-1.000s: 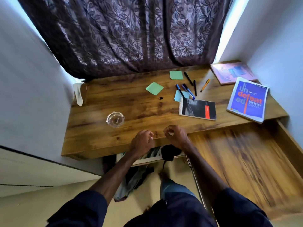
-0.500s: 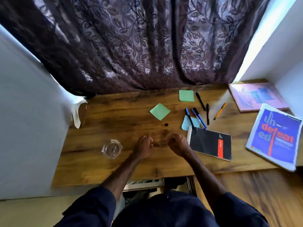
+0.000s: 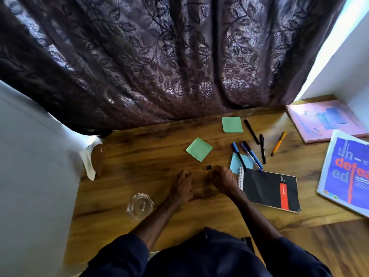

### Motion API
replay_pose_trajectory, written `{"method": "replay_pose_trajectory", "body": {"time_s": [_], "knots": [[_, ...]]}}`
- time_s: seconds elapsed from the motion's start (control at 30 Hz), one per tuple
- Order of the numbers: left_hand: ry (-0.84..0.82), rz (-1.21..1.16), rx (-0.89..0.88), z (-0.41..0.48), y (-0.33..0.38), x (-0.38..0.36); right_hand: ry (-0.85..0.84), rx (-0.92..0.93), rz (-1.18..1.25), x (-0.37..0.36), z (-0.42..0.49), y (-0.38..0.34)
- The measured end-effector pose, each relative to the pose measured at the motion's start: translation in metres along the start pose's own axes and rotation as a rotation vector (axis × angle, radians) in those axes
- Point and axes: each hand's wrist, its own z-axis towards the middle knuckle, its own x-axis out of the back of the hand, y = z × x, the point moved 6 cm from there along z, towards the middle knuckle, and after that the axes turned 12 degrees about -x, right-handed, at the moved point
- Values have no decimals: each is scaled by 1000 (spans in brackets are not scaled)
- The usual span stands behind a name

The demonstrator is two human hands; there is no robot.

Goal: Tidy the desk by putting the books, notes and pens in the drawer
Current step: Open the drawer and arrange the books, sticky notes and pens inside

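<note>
On the wooden desk (image 3: 155,160) lie two green sticky-note pads (image 3: 199,149) (image 3: 232,124), a blue note (image 3: 241,162), several pens (image 3: 252,154), an orange pen (image 3: 278,143), a black spiral notebook (image 3: 269,189), a blue book (image 3: 347,172) and a pink book (image 3: 325,119). My left hand (image 3: 182,185) and my right hand (image 3: 221,178) hover over the desk's middle with fingers curled, holding nothing that I can see. A small black pen cap (image 3: 208,167) lies just beyond my right hand. The drawer is hidden below the desk edge.
A glass ashtray (image 3: 140,205) sits at the front left. A dark patterned curtain (image 3: 159,56) hangs along the back of the desk. White walls close in at left and right. A lower wooden surface (image 3: 329,248) extends at the right front.
Both hands have risen from the drawer below the desk's front edge to above the desk's middle, and my view has tilted up and forward. The desk items have not moved.
</note>
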Motion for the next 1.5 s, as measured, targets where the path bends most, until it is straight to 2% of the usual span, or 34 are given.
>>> {"method": "replay_pose_trajectory", "body": {"time_s": [0.1, 0.27, 0.7, 0.83, 0.97, 1.17, 1.37, 1.5], "knots": [[-30, 32, -29, 0, -3, -4, 127, -24, -21, 3, 14, -4], [-8, 49, -83, 4, -5, 1, 60, 46, -227, -10, 30, -7], [-56, 25, -149, -3, 0, 10, 174, -120, -225, -15, -28, -12], [-28, -26, -185, -11, 5, 9, 218, -173, -129, -12, -51, -6], [68, -75, -254, -29, 20, 4, 322, -254, -27, -8, -85, 15], [57, -143, -377, -60, 76, -25, 425, -414, 74, 4, -171, 61], [-35, -118, -500, -84, 146, -59, 505, -550, 101, 16, -259, 126], [-112, -115, -514, -91, 186, -82, 488, -654, 116, 13, -285, 180]]}}
